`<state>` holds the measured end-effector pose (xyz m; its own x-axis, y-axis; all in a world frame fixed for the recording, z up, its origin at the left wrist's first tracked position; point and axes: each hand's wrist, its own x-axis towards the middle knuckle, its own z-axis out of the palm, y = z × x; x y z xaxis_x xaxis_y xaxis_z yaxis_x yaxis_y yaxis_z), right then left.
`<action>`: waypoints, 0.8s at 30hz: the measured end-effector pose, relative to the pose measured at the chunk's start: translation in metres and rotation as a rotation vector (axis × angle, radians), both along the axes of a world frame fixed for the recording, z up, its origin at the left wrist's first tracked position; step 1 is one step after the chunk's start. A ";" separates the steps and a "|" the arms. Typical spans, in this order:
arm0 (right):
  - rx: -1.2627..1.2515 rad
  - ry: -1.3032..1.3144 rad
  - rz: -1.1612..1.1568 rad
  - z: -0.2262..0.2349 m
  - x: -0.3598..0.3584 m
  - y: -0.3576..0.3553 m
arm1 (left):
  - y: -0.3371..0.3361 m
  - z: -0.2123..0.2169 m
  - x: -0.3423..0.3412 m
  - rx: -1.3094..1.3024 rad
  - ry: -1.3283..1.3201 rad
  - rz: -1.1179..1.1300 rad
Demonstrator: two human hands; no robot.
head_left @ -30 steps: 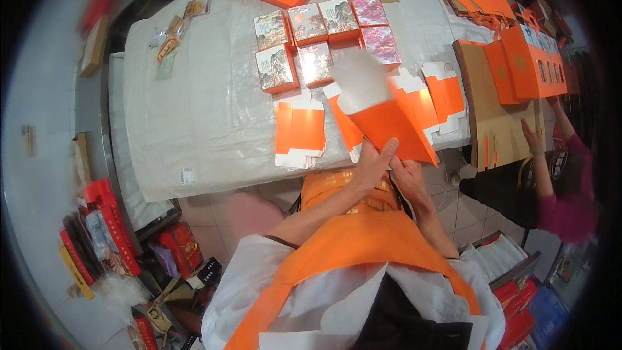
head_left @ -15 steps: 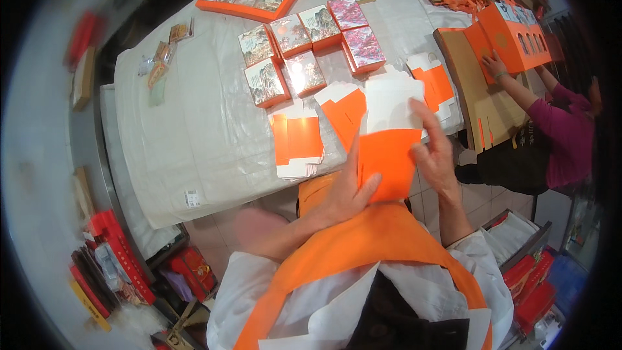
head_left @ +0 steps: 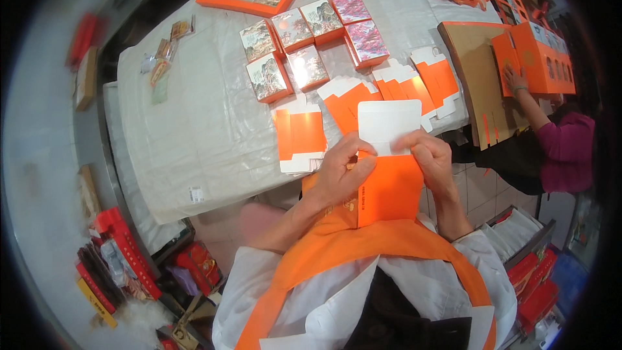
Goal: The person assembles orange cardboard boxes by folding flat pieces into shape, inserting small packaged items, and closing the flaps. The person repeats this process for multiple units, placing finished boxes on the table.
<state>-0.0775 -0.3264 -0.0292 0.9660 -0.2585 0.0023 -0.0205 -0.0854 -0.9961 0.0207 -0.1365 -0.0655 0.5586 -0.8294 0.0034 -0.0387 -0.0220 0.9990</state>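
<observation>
An orange carton (head_left: 392, 188) is held upright before my orange apron, its white flap (head_left: 389, 120) standing up from the top edge. My left hand (head_left: 346, 172) grips the upper left corner, thumb and fingers bent at the fold. At the upper right corner my right hand (head_left: 431, 155) pinches the carton, its fingertips slightly blurred by the white flap. Beyond the hands, flat orange-and-white carton blanks (head_left: 301, 133) lie in stacks along the near table edge, with another fanned stack (head_left: 405, 91) farther right.
Several printed boxes (head_left: 306, 67) with landscape pictures stand mid-table. Behind them sits a long orange tray (head_left: 285, 5) holding more. Small packets (head_left: 162, 58) lie left. At right, a co-worker's hand (head_left: 515, 81) touches a large orange box (head_left: 544, 58) beside brown cardboard (head_left: 473, 58).
My right hand has come down to the carton's top corner, and my left hand has moved up its side. The flap now shows squarely. The co-worker's orange box has shifted right.
</observation>
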 end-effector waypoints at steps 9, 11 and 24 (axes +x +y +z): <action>0.361 -0.159 -0.308 0.021 0.008 0.029 | -0.027 0.031 -0.027 -0.472 0.466 0.465; 0.377 -0.052 -0.273 0.023 0.003 0.023 | -0.027 0.040 -0.026 -0.381 0.524 0.440; 0.195 -0.062 -0.140 0.009 -0.010 0.015 | -0.016 0.039 -0.022 -0.194 0.274 0.305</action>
